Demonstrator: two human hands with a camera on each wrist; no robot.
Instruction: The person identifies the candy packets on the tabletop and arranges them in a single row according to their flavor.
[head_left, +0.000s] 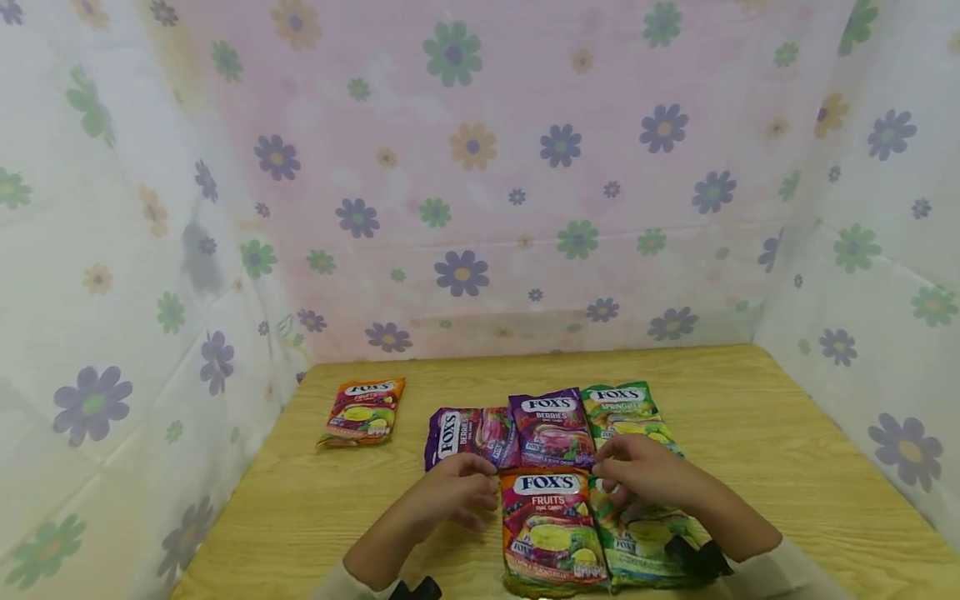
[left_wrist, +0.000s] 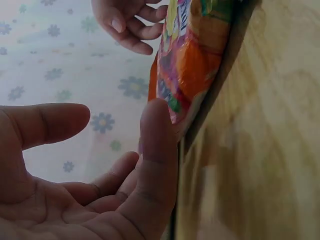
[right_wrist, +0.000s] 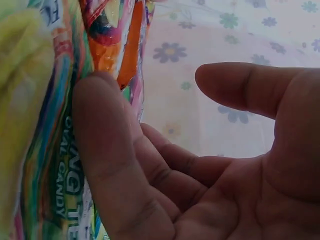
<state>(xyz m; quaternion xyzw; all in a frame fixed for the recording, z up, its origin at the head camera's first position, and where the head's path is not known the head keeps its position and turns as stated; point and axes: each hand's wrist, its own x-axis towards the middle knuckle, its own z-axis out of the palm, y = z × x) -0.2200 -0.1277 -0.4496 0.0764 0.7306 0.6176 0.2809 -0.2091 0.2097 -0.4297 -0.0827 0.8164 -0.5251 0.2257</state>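
Observation:
My left hand [head_left: 450, 493] is beside the left edge of the front orange Fox's Fruits candy bag [head_left: 551, 533], thumb and fingers apart with nothing between them. Over the upper part of the front green candy bag [head_left: 641, 546] hovers my right hand [head_left: 651, 477], its fingers loosely bent and holding nothing. In the right wrist view, its forefinger [right_wrist: 107, 150] overlaps the green bag [right_wrist: 65, 145], while the thumb stands well away. Behind the front pair lie a purple Berries bag [head_left: 553, 429], a green bag labelled Spring Tea [head_left: 622, 410] and a sideways Berries bag [head_left: 471, 433].
Another orange Fruits bag [head_left: 363, 412] lies apart at the table's back left. The wood-grain table [head_left: 300, 517] is enclosed by flowered cloth [head_left: 510, 208] at the back and both sides. Dark wrist straps show at both sleeves.

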